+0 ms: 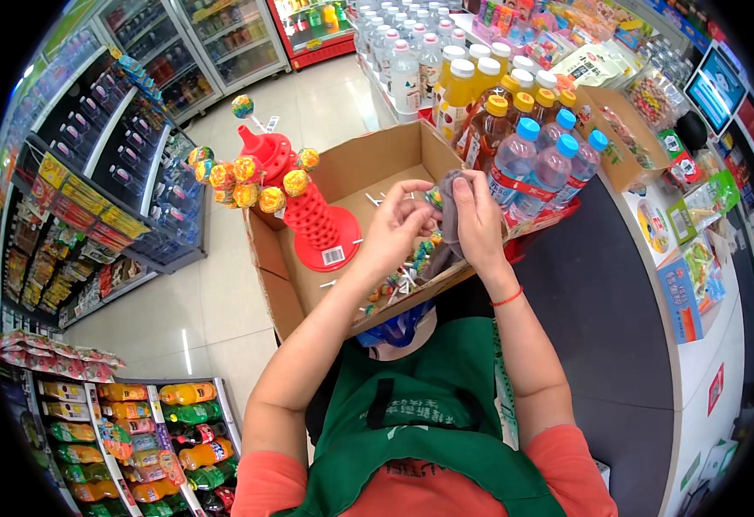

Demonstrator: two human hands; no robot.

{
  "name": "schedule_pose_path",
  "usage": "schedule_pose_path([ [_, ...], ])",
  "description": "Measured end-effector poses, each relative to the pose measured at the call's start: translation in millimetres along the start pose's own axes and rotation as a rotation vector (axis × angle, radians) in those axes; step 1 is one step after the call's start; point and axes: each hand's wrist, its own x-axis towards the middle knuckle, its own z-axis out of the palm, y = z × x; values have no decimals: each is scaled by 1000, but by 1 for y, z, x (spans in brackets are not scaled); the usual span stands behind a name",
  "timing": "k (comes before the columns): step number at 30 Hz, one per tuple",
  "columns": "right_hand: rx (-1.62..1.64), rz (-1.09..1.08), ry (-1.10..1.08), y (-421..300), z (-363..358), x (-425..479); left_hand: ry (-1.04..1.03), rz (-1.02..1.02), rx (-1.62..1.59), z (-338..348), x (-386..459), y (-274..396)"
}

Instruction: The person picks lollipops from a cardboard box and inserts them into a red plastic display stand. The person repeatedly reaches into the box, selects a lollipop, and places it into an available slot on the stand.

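Observation:
My right hand point(478, 226) grips a grey cloth point(453, 249) over the front right of a cardboard box point(370, 155). A multicoloured lollipop point(434, 198) shows between the cloth and my left hand point(397, 223). The fingers of my left hand are bent beside that lollipop; whether they pinch its stick is hidden. Inside the box stands a red plastic lollipop stand point(315, 220), bearing a barcode on its base. Yellow-wrapped lollipops point(245, 169) cluster on its upper left, and its lower holes hold none. Loose lollipops point(386, 287) lie along the near wall, partly under my arms.
Drink bottles point(535, 152) with coloured caps crowd the box's right rear. A curved counter point(706, 362) with packaged snacks runs along the right. Drink shelves point(137, 439) stand at lower left, more shelving point(102, 148) at left. Glass-door fridges point(221, 45) line the back.

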Motion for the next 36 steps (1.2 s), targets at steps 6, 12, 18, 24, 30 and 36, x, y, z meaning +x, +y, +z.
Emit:
schedule_pose_path([
  [6, -137, -184, -96, -2, 4, -4, 0, -91, -45, -3, -2, 2],
  [12, -74, -152, -66, -9, 3, 0, 4, -100, 17, -8, -3, -2],
  [18, 79, -72, -88, -4, 3, -1, 70, -195, -160, -6, 1, 3],
  [24, -129, -291, -164, -13, 1, 0, -17, -175, -389, -18, 0, -9],
  [30, -64, -107, -108, -5, -2, 0, -71, -254, -350, -15, -1, -7],
  [36, 216, 64, -166, -2, -2, 0, 43, -213, -281, -8, 1, 4],
])
